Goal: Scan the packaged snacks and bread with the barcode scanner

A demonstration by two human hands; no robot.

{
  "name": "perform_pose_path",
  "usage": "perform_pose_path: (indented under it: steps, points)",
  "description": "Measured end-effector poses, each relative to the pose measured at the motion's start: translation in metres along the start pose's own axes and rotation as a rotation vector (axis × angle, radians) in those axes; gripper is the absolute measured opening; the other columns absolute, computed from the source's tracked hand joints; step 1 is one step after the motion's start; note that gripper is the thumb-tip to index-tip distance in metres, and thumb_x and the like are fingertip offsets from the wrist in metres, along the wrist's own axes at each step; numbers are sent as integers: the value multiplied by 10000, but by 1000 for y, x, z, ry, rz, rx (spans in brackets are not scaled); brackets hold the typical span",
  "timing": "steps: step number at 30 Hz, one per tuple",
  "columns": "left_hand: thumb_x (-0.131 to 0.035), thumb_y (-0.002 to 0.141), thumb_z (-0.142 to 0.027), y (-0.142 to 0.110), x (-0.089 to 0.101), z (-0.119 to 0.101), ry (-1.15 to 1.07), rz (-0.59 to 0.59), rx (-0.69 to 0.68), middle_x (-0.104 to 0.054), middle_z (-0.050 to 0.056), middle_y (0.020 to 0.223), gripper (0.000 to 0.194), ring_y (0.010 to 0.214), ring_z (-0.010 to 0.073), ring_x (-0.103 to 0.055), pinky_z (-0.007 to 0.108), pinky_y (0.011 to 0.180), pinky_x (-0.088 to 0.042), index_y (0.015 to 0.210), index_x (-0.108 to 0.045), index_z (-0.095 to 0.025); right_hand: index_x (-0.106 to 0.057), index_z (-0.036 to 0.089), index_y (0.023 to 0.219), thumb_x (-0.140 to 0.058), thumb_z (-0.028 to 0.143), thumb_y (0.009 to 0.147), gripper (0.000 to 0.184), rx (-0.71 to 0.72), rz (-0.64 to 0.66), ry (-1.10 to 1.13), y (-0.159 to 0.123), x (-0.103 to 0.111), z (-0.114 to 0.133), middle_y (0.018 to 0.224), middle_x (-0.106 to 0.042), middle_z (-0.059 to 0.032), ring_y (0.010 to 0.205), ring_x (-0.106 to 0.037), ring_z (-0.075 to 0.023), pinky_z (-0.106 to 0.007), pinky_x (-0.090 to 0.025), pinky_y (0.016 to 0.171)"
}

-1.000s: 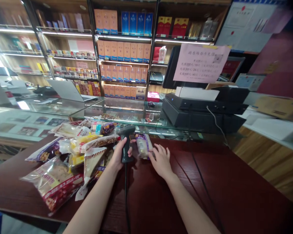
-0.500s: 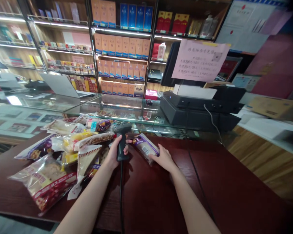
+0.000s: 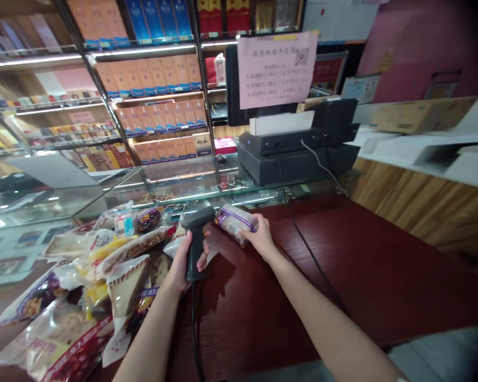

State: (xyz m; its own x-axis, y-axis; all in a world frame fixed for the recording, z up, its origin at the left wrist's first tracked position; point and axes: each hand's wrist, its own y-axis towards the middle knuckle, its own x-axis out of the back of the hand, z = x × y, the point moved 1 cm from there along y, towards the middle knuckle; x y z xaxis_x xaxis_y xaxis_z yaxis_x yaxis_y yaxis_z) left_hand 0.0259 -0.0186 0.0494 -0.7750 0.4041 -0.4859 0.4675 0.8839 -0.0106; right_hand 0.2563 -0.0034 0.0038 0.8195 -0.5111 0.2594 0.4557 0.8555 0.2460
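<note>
A black corded barcode scanner (image 3: 195, 239) is upright in my left hand (image 3: 182, 261), its handle wrapped by my palm and fingers and its head facing right. My right hand (image 3: 260, 236) grips the near right end of a purple-and-clear packaged snack (image 3: 235, 222), which lies just right of the scanner head with a barcode label showing. Left of the scanner, a heap of bagged bread and snacks covers the table, among them a triangular sandwich pack (image 3: 126, 289), a large red-and-clear bread bag (image 3: 63, 339) and a purple-and-white bag (image 3: 35, 300).
A glass display counter (image 3: 175, 183) runs behind the dark red table (image 3: 342, 254). On it stand a black cash register (image 3: 295, 154) with a pink paper sign (image 3: 278, 69) and a laptop (image 3: 53, 168). A black cable (image 3: 308, 246) crosses the table on the right. Shelves of boxes line the back.
The view has swung to the right. My left hand has raised the scanner off to the side a little, and my right hand has tilted the snack pack flatter, keeping hold of it.
</note>
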Motion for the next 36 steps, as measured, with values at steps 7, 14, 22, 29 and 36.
perform_pose_path:
  steps: [7, 14, 22, 29, 36]
  points:
    - [-605, 813, -633, 1, -2, 4, 68, -7, -17, -617, -9, 686, 577, 344, 36, -389, 170, 335, -355, 1092, -575, -129, -490, 237, 1053, -699, 248, 579, 517, -93, -22, 402, 0, 2, 12, 1049, -603, -26, 963, -577, -212, -358, -454, 917]
    - [-634, 792, -634, 1, -1, 4, 61, -24, -25, -611, -15, 669, 570, 343, 38, -395, 168, 342, -353, 1057, -572, -133, -513, 223, 1003, -673, 210, 518, 511, -90, -84, 545, 0, 1, 15, 991, -624, -22, 941, -597, -227, -359, -474, 873]
    - [-648, 784, -630, 2, 3, 5, 54, -42, -19, -614, -22, 688, 567, 340, 43, -405, 178, 331, -355, 1062, -566, -143, -521, 213, 1014, -670, 211, 521, 514, -79, -135, 536, 2, 1, 13, 993, -626, -34, 941, -607, -240, -375, -473, 885]
    - [-636, 793, -633, 1, -1, 5, 74, -28, 2, -613, -29, 678, 567, 335, 41, -397, 175, 328, -339, 1066, -551, -143, -523, 216, 1016, -688, 228, 537, 507, -35, -152, 493, 3, -1, 7, 1005, -641, -38, 949, -609, -240, -386, -479, 893]
    - [-641, 784, -640, 1, -3, 7, 67, -4, 47, -602, -39, 652, 586, 333, 50, -402, 191, 347, -363, 1076, -531, -145, -527, 212, 1036, -688, 232, 536, 526, -50, -151, 462, 2, 0, 7, 1013, -625, -39, 935, -604, -235, -388, -479, 889]
